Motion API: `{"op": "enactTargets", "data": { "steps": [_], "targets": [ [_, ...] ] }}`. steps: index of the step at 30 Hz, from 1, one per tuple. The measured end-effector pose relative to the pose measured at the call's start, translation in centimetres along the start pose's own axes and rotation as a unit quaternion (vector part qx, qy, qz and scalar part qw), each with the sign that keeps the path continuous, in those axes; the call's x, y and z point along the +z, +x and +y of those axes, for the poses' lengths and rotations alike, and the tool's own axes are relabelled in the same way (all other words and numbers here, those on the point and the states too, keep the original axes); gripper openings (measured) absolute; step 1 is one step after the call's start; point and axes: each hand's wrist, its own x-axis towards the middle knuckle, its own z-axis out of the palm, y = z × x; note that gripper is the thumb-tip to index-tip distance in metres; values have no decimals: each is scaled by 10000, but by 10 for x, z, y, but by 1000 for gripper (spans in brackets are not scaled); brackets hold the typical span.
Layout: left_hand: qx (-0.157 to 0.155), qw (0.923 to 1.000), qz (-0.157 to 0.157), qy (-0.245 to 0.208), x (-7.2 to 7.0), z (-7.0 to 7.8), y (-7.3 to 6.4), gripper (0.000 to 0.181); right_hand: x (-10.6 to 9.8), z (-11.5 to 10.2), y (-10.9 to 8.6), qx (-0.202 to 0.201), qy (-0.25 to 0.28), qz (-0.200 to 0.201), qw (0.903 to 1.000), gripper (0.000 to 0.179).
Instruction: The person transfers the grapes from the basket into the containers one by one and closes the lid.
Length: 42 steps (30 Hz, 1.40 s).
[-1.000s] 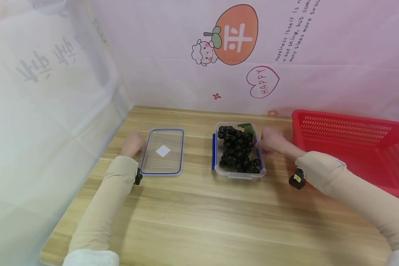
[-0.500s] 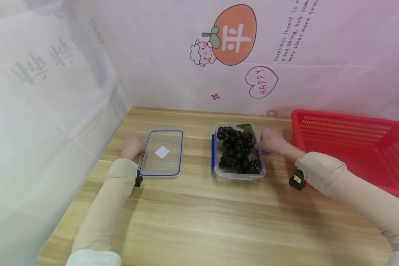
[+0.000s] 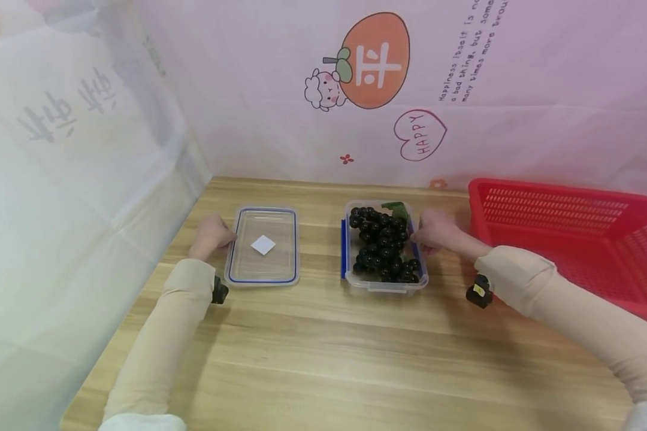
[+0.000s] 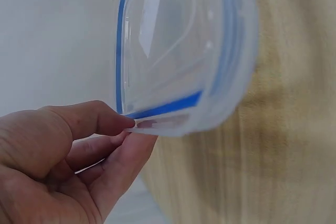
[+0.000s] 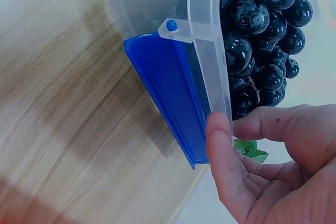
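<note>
A clear plastic lid (image 3: 280,257) with a blue seal and a white diamond-shaped label lies towards the left of the table in the head view. My left hand (image 3: 210,235) pinches its left edge between thumb and fingers, as the left wrist view shows up close. To the right stands a clear food container (image 3: 390,286) with blue side latches. Dark grapes (image 3: 383,245) in a bunch fill much of it, with a green leaf (image 3: 397,209) at the back. My right hand (image 5: 278,161) pinches the container's right rim, just above a hanging blue latch (image 5: 168,93).
A red perforated plastic basket (image 3: 561,239) stands at the right of the wooden table (image 3: 323,359), close to my right forearm. A printed pink-white cloth (image 3: 280,131) hangs behind the table, and pale sheeting (image 3: 75,227) runs along its left side.
The lid has shifted very slightly up in the head view, with my left hand still on its edge. My right hand keeps its hold on the container rim. The head view has tilted a little.
</note>
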Motion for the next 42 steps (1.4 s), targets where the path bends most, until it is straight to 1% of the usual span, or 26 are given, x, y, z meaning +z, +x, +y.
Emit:
{"op": "enactTargets", "data": {
  "steps": [3,5,8,10,13,16,20,23,26,31,34,38,40,42],
  "targets": [
    [89,9999,44,60,-3,2,-1,23,1,0,0,-17,-10,12,10000,21],
    [123,9999,66,-101,-5,3,-2,18,1,0,-1,-48,-18,27,10000,22],
    [136,9980,41,-617,-10,8,-3,23,0,0,-2,-67,-22,66,10000,22],
    [94,9937,-28,-1118,-13,13,-4,26,1,0,-2,-74,-10,78,9999,21],
    [36,9899,-131,-1410,-16,24,-7,29,1,1,-2,-82,26,95,9999,21],
    [23,9900,-237,-1394,-16,40,-11,30,2,4,-1,-125,68,106,9998,21],
    [204,9872,-334,-1548,-16,65,-17,30,2,6,-1,-140,91,172,9997,21],
    [336,9838,-364,-1724,-17,80,-21,28,2,7,-2,-137,78,197,9997,22],
    [343,9829,-362,-1772,-17,89,-23,27,2,6,-3,-148,63,173,9997,22],
    [325,9805,-433,-1887,-15,99,-24,27,1,4,-4,-127,32,156,9998,21],
    [417,9782,-484,-1975,-14,107,-28,27,1,3,-6,-107,65,190,9997,20],
    [478,9772,-546,-1997,-9,119,-30,27,1,4,-6,-114,160,220,9996,19],
    [455,9769,-612,-1998,-6,124,-31,27,2,5,-6,-120,187,218,9995,18],
    [510,9764,-654,-1996,-2,130,-31,27,4,5,-7,-110,212,220,9995,17]
  ]
}}
